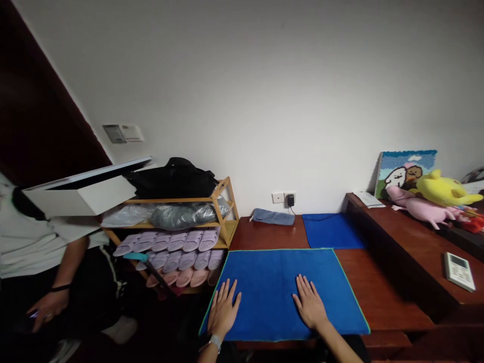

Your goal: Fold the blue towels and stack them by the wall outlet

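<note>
A blue cloth [272, 287] with a green edge lies spread out on the reddish-brown wooden table [381, 282]. On its left part rests my left hand [224, 308], palm down with the fingers stretched out and a watch on the wrist. My right hand [310, 303] lies flat on the right half, fingers slightly spread. Neither hand holds anything. Behind the cloth, a folded grey-blue cloth [273, 217] sits near the wall, and a second blue cloth [333, 230] lies at the back right.
Left of the table stands a wooden rack [227, 222] with slippers [177, 241] and a black bag [176, 179]. A seated person [45, 262] is at far left beside a white box [86, 194]. Plush toys [440, 189] and a white device [459, 271] occupy the raised right surface.
</note>
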The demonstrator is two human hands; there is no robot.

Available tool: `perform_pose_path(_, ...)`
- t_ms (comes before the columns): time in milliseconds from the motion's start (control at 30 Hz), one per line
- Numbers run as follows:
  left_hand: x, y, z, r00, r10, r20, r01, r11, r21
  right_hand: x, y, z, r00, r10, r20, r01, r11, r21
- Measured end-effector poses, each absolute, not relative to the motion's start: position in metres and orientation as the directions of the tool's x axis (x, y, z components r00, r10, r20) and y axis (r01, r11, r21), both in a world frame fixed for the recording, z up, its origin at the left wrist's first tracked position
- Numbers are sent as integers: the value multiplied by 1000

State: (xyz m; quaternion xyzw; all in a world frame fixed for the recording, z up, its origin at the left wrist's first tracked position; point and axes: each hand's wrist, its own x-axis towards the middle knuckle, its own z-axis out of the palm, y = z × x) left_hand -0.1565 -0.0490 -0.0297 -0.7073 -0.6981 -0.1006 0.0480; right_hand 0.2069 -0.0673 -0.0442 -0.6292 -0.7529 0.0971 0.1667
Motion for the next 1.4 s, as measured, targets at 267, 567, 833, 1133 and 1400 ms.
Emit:
perform_pose_path(267,-156,-48,-31,20,971,240,996,-41,85,356,-84,-59,180,981,77,939,-148,-311)
perform_pose_path(567,-130,-69,-11,205,933,297,966,-242,94,223,-115,-20,-315,928,197,826,370,-426)
perform_pose_path(833,-100,-103,-10,624,769,139,755,-639,143,226,-119,-22,-515,854,76,760,495,-421)
perform_pose_path(1133,-206,-100,-8,461,882,97,881,-468,73,422,-153,-41,-263,964,32,888,255,-382)
perform_pose_path(1400,-254,-94,-6,174,985,22,958,-174,227,437,-137,-24,-76,997,-8,819,58,-570)
